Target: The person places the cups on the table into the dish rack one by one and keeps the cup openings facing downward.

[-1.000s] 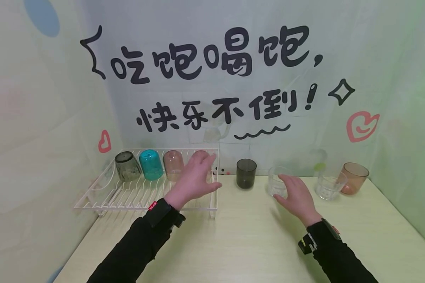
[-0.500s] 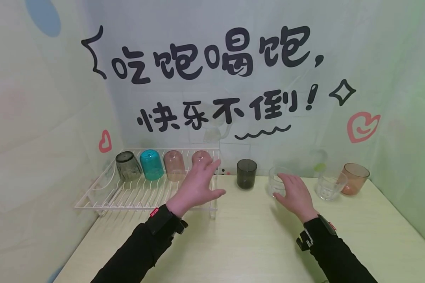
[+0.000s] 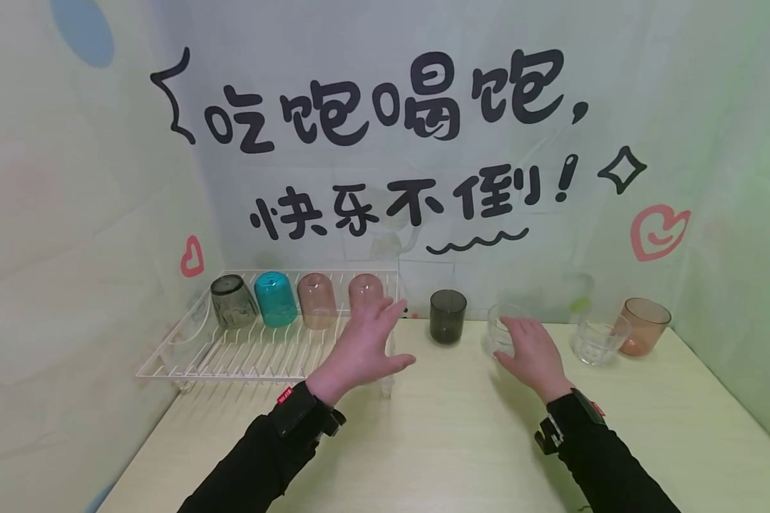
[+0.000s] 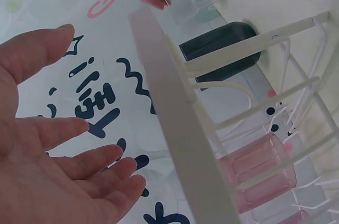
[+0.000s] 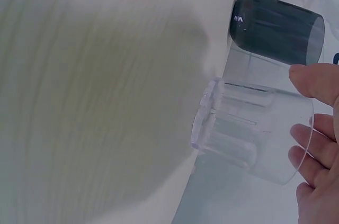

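In the head view, my left hand (image 3: 359, 349) hovers with spread fingers over the front right part of a white wire rack (image 3: 231, 375). Nothing is in it; the left wrist view shows the bare palm (image 4: 58, 181) beside the rack. An upside-down pink glass (image 3: 364, 288) stands just behind that hand. My right hand (image 3: 535, 356) is at a clear glass (image 3: 497, 331) standing upright on the table. In the right wrist view, thumb and fingers lie around the rim of this clear glass (image 5: 254, 128), loosely curved; whether they touch it is hard to tell.
Upside-down grey (image 3: 233, 303), turquoise (image 3: 274, 299) and pink (image 3: 316, 301) glasses line the rack's back. A dark glass (image 3: 448, 317) stands between the rack and my right hand. Farther right are another clear glass (image 3: 597, 342) and an amber glass (image 3: 644, 328), near the printed back wall.
My left hand has drifted right and slightly toward me, uncovering more of the pink glass behind it. My right hand has shifted slightly left, while the glasses stay in place.
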Motion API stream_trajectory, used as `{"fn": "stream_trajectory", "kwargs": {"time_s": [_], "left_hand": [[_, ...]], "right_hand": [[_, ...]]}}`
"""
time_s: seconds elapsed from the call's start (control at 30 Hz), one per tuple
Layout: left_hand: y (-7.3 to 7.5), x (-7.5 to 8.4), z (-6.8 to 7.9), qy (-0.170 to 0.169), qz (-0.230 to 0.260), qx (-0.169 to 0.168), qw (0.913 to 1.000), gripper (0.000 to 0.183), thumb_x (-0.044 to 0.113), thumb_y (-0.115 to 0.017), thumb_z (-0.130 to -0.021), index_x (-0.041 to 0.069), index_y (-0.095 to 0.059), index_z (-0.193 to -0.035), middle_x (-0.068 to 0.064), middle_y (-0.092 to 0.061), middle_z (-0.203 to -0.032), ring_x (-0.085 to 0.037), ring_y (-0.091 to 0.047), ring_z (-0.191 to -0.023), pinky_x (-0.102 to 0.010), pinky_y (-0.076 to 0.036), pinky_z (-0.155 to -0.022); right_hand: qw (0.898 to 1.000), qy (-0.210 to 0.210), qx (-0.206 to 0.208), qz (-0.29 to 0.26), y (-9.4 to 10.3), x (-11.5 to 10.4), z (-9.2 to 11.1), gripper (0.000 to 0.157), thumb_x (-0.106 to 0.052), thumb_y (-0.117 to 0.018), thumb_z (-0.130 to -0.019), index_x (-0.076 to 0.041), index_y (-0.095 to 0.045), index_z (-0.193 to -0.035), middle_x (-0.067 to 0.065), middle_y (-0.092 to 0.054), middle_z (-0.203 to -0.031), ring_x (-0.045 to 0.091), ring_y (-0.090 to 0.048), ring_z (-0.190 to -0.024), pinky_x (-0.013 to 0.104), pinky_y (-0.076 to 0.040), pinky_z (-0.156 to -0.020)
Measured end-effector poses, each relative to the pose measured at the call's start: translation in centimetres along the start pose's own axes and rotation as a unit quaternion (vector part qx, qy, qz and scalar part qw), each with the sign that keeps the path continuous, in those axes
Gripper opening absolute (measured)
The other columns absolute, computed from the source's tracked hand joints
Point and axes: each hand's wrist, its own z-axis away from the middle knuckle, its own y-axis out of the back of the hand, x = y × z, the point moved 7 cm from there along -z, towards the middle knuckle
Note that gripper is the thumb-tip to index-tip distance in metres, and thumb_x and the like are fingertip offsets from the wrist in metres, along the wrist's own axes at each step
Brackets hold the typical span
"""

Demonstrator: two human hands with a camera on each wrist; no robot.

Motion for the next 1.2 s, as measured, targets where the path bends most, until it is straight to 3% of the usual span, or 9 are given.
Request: {"fn": "stream_trajectory", "kwargs": {"time_s": [0.4,0.73,1.2], "left_hand": [[-0.6,0.6,0.7,0.008,0.021,-0.019,0.9996,0.085,0.044,-0.071,-0.072,0.013,-0.036,-0.142,-0.016,-0.04,-0.138,-0.03,-0.036,-0.126,-0.047,-0.035,-0.099],[-1.1,0.7,1.0,0.017,0.026,-0.031,0.999,0.083,0.044,-0.071,-0.072,0.016,-0.036,-0.142,-0.015,-0.038,-0.14,-0.029,-0.036,-0.127,-0.048,-0.037,-0.098],[-1.3,0.8,0.9,0.015,0.032,-0.025,0.9991,0.079,0.044,-0.071,-0.071,0.02,-0.039,-0.139,-0.014,-0.039,-0.139,-0.029,-0.037,-0.125,-0.047,-0.038,-0.096]], "right_hand": [[0.999,0.003,-0.023,0.025,-0.8,-0.2,0.1,0.057,-0.023,-0.07,-0.075,0.004,-0.052,-0.122,0.021,-0.061,-0.108,0.035,-0.052,-0.104,0.047,-0.033,-0.1],[0.998,0.008,0.002,0.056,-1.0,-0.2,-0.1,0.043,-0.012,-0.068,-0.077,0.001,-0.057,-0.116,0.015,-0.064,-0.099,0.032,-0.054,-0.094,0.044,-0.042,-0.09],[0.997,-0.008,0.018,0.073,-0.6,-0.4,0.0,0.026,0.0,-0.059,-0.078,-0.001,-0.063,-0.103,0.01,-0.065,-0.083,0.03,-0.057,-0.082,0.044,-0.044,-0.085]]}}
